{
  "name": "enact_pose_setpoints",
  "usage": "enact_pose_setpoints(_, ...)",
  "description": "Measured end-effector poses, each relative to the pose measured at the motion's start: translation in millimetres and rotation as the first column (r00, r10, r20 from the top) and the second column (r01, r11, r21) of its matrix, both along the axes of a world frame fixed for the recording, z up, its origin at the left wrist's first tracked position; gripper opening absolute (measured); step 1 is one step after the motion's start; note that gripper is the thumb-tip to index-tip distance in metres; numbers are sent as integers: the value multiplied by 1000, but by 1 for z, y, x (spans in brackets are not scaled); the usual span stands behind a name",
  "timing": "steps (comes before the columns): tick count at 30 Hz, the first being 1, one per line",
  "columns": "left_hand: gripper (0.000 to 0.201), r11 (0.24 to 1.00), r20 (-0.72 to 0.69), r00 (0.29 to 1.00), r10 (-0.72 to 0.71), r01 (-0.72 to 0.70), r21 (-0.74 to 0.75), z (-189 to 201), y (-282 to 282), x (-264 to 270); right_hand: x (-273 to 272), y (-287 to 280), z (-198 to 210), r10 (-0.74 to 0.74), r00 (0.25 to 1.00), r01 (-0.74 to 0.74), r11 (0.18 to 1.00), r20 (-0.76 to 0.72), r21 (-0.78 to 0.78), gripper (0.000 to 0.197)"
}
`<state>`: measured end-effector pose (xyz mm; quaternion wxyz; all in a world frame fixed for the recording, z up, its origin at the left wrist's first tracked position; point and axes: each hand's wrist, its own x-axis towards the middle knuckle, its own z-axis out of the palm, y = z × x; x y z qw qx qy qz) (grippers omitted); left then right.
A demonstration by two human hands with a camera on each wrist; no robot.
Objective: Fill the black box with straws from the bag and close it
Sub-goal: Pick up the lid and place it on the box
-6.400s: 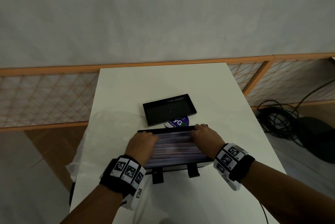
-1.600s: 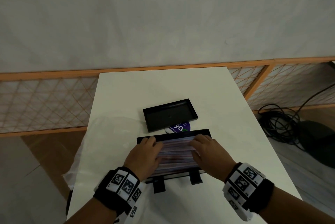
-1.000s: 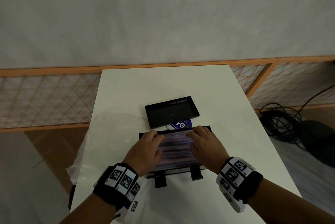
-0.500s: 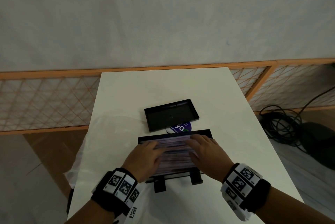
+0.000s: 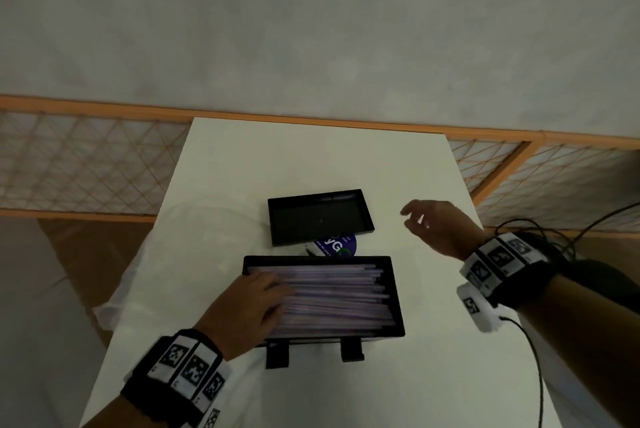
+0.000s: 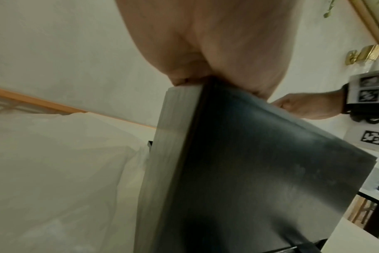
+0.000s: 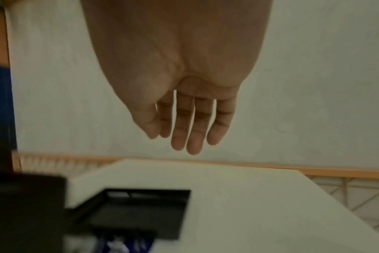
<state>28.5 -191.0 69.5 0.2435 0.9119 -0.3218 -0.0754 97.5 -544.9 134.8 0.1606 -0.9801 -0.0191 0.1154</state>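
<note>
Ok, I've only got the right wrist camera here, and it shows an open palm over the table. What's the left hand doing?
Observer: The left hand rests, fingers flat, on the straws at the left end of the black box.
Operator: How full is that box?
Observer: The straws lie lengthwise and cover it from wall to wall.
Operator: And where is the bag?
Observer: A clear bag lies crumpled at the table's left edge, left of the box, with neither hand on it.
</note>
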Motion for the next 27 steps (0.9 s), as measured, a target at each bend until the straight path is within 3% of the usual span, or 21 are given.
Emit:
enact_pose_setpoints(2, 28, 999, 26, 999, 34, -33, -33, -3, -3, -2, 24, -14, -33, 59, 982, -87, 985, -182, -148, 31)
enact_pose_setpoints(4, 28, 998, 53, 997, 62, -61, -30, -6, -5, -5, 41, -15, -68, 129, 956, -184, 963, -262, -198, 44)
enact_pose_setpoints(9, 30, 994, 63, 992, 113, -112, -9, -13, -4, -6, 61, 14, -125, 262, 914, -334, 920, -310, -207, 59)
enact_pose_setpoints(15, 30, 992, 70, 990, 120, -118, -38, -16, -6, -3, 64, 24, -152, 267, 911, -361, 885, -314, -293, 52)
enact_pose_setpoints(21, 26, 990, 79, 988, 131, -126, -68, -14, -5, -4, 57, 20, -142, 258, 944, -316, 884, -204, -345, 33)
enact_pose_setpoints(25, 30, 990, 76, 990, 119, -112, -88, -13, -4, -6, 37, 15, -92, 204, 974, -187, 970, 102, -155, 30)
enact_pose_setpoints(27, 36, 992, 55, 994, 95, -91, -85, -12, -3, -4, 21, 19, -52, 150, 974, -145, 989, 169, -39, 29)
